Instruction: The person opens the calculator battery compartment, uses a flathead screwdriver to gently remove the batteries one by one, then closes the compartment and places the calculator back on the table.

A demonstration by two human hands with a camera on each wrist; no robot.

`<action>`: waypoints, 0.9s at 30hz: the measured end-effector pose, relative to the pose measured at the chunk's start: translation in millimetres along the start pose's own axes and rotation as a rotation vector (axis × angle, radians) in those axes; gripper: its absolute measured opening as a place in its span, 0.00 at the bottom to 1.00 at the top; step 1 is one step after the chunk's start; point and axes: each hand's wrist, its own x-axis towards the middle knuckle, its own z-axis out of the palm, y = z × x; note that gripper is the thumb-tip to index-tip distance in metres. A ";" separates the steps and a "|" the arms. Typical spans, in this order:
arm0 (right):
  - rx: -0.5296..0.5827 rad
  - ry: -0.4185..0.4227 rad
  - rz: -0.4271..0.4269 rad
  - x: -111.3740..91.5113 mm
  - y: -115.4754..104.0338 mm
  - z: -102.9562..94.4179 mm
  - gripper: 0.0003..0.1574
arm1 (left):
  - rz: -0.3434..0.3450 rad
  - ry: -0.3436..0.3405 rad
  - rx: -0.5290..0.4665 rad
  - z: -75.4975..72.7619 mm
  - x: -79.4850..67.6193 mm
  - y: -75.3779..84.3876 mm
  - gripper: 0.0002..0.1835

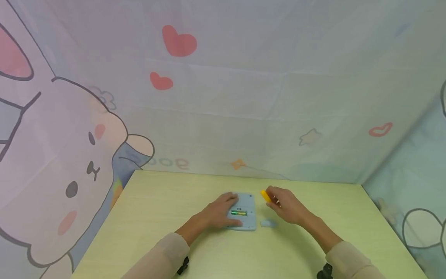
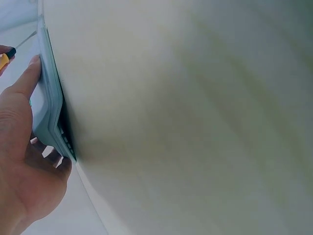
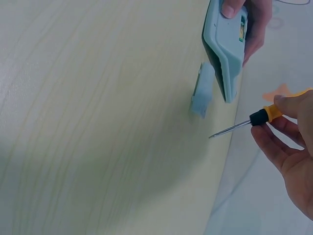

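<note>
A light blue calculator (image 1: 248, 223) lies back side up on the table, a green battery (image 1: 239, 213) showing in its uncovered slot. My left hand (image 1: 221, 211) grips its left side, with the thumb over the back and the other fingers round the edge. Keys show along its underside in the left wrist view, where its edge is tilted off the tabletop. My right hand (image 1: 287, 205) pinches the yellow handle of a screwdriver (image 3: 259, 117) beyond the calculator's right side. The metal shaft points away from the fingers, its tip over the table and touching nothing.
A small light blue battery cover (image 1: 268, 223) rests just right of the calculator, below the right hand. The pale wooden table (image 1: 146, 217) ends at the back against a printed cloth backdrop (image 1: 223, 128), with more cloth along both sides.
</note>
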 end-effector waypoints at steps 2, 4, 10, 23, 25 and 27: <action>0.018 0.009 0.003 0.4 -0.8 0.3 0.12 | 0.001 0.000 0.007 -0.2 0.6 -0.3 0.53; 0.035 0.019 0.009 0.5 -1.4 0.6 0.12 | 0.001 0.001 0.012 0.4 1.3 -0.8 0.53; 0.081 0.059 0.032 0.1 -1.9 1.5 0.12 | 0.006 -0.003 0.021 2.9 3.0 -2.7 0.54; 0.117 0.147 0.064 -1.2 -6.0 6.9 0.10 | 0.002 -0.004 0.010 1.4 1.9 -1.3 0.53; 0.121 0.155 0.059 -0.9 -6.7 7.6 0.11 | 0.001 -0.005 0.006 0.9 1.4 -0.6 0.53; 0.123 0.160 0.048 -0.4 -7.1 8.0 0.11 | 0.001 -0.006 0.006 0.3 1.2 0.0 0.53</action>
